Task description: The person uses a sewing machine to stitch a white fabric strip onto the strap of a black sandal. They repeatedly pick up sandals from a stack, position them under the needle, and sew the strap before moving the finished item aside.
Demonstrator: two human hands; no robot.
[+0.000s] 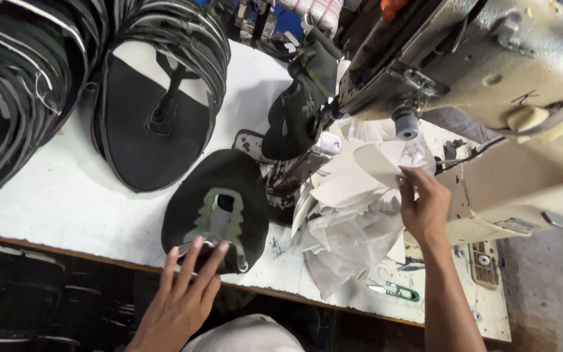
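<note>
Head view: curved black fabric upper

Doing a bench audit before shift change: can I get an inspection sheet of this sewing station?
Surface: white table, marked and scuffed.
Job's things: black-and-green shoe upper; pile of white pieces.
Clutter: stacked black uppers; green thread snips.
Hands: left hand fingertips resting on the shoe upper; right hand pinching a white piece.
Cables: nothing seen.
Surroundings: beige sewing machine at right.
</note>
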